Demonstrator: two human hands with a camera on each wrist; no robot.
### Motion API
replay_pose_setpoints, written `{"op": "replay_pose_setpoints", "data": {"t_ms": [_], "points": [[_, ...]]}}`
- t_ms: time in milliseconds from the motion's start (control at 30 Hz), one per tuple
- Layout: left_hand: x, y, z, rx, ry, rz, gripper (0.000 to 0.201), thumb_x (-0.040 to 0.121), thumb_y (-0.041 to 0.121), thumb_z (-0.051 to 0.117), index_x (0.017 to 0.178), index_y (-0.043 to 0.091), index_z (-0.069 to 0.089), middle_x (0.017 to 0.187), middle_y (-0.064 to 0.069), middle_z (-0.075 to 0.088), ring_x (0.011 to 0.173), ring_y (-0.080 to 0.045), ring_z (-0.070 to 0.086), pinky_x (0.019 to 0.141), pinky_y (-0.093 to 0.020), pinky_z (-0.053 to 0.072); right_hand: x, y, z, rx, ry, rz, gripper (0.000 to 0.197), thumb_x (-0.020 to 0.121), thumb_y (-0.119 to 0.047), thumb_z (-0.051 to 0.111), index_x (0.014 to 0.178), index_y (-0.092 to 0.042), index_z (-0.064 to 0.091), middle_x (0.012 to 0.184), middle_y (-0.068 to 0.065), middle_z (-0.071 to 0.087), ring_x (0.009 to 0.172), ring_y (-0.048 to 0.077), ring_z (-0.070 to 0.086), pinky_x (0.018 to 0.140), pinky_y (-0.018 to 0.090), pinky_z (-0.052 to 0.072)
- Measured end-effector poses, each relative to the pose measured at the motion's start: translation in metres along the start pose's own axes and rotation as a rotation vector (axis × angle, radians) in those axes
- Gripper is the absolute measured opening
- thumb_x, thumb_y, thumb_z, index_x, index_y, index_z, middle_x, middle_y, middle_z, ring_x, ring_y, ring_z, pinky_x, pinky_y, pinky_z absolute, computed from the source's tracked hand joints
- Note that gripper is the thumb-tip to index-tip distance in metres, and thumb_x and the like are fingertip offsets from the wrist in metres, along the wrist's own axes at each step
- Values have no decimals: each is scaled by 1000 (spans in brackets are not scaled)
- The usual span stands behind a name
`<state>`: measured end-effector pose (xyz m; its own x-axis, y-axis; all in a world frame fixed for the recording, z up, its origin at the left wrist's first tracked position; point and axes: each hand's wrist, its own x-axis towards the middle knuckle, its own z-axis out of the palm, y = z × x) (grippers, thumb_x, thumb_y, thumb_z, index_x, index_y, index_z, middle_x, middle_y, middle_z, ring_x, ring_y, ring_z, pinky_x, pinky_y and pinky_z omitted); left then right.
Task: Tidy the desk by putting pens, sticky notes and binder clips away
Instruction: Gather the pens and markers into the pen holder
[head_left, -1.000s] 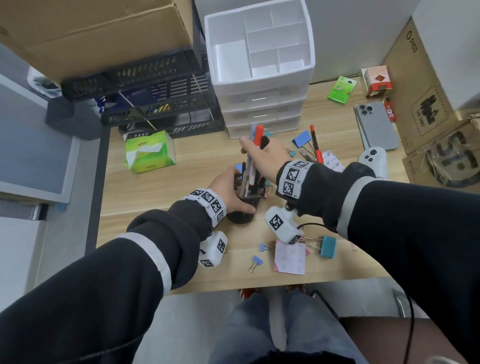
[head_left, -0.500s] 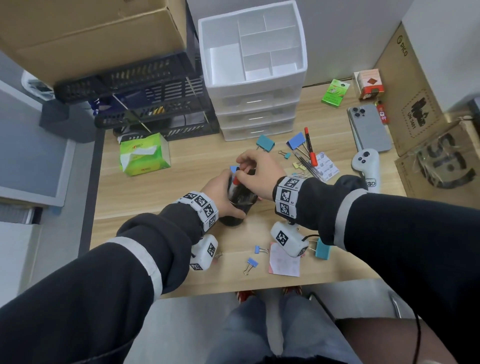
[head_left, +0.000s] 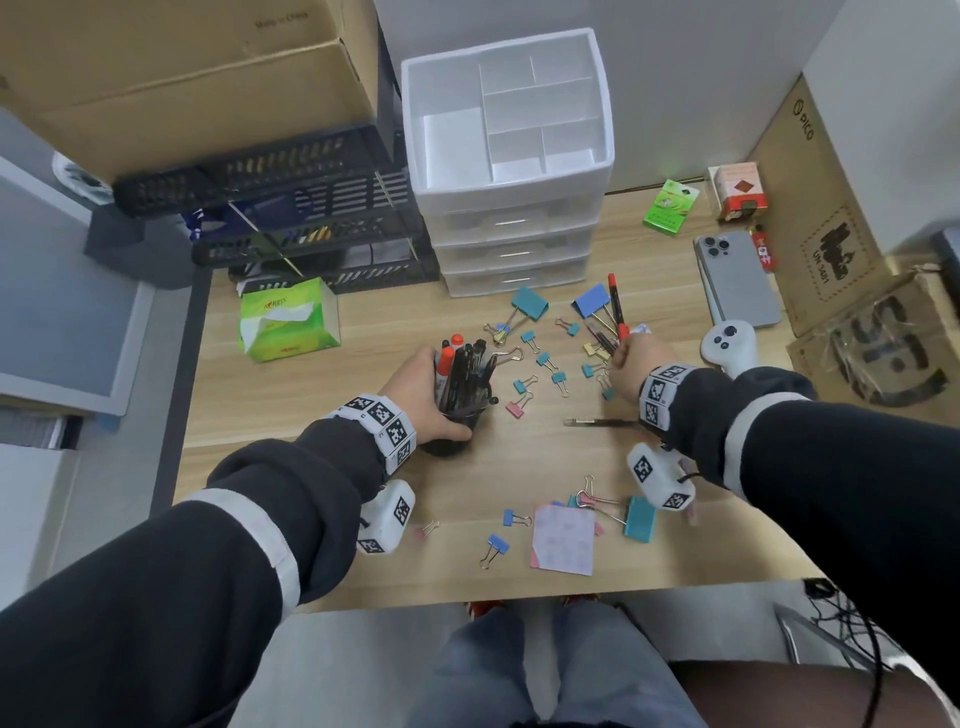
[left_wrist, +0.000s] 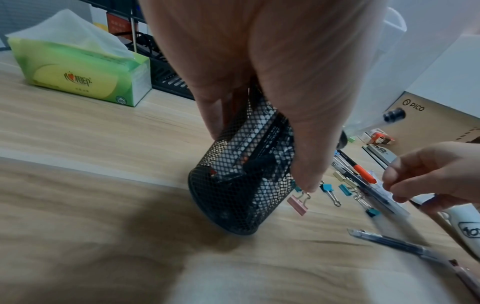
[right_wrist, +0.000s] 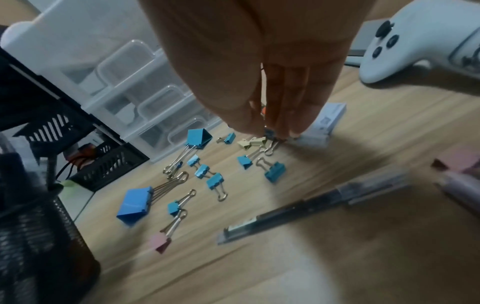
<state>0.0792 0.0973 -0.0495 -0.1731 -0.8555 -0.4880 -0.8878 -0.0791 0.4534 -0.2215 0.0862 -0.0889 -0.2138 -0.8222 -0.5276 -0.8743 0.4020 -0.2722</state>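
Note:
My left hand (head_left: 415, 395) grips the black mesh pen holder (head_left: 452, 441) at mid-desk; it is tilted and holds several pens and markers (head_left: 460, 364). In the left wrist view the fingers (left_wrist: 303, 174) wrap the holder (left_wrist: 241, 185). To the right, my right hand (head_left: 623, 353) reaches down and pinches a bundle of pens (left_wrist: 363, 185) lying by a red marker (head_left: 615, 306). One dark pen (head_left: 597, 422) lies loose near that wrist. Binder clips (head_left: 545, 358) are scattered between the hands, with larger ones (head_left: 530, 306) behind. A sticky note pad (head_left: 563, 538) lies near the front edge.
A white drawer organiser (head_left: 506, 119) with open top compartments stands at the back. A green tissue pack (head_left: 288, 322) sits left, black trays (head_left: 291, 223) behind it. A phone (head_left: 737, 280) and white controller (head_left: 727, 343) lie right, beside cardboard boxes (head_left: 841, 249).
My right hand lowered a handful of pens into the holder, let go and moved right to the pens on the desk. My left hand stayed on the holder.

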Motion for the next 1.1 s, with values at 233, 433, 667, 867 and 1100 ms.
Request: {"op": "replay_pose_setpoints", "data": {"t_ms": [233,433,667,867,1100], "points": [[10,1,1,-6,-6,-25,93,48,37,97,119,20,41,106,5,60,95,-16,62,86,-32,53,22,5,4,-50,32,26,15,84,-2,58,95,-13,60,87,8,65,73,24,61,65,32,52],[17,7,7,-45,13,-22,91,51,34,98,120,21,41,109,7,58,98,-13,60,86,-27,51,29,6,11,-100,28,25,23,81,-2,63,98,-14,53,84,3,54,79,26,61,70,36,55],[26,10,0,-21,-35,-33,99,48,37,97,126,21,38,111,7,60,100,-15,62,91,-34,54,32,-2,1,59,-35,-1,15,84,-21,61,95,-11,59,89,9,63,76,25,61,62,31,50],[32,14,-2,-29,-52,-42,97,49,36,97,125,21,38,110,6,61,98,-16,62,91,-37,55,51,-4,-21,266,60,90,42,101,-29,36,106,2,63,93,17,64,78,32,56,68,32,40],[29,14,9,-47,5,-33,92,48,37,97,118,25,38,104,8,61,93,-16,64,86,-36,55,74,-7,-21,279,164,116,27,96,-16,42,115,-3,56,114,23,62,97,39,58,75,34,40]]}}
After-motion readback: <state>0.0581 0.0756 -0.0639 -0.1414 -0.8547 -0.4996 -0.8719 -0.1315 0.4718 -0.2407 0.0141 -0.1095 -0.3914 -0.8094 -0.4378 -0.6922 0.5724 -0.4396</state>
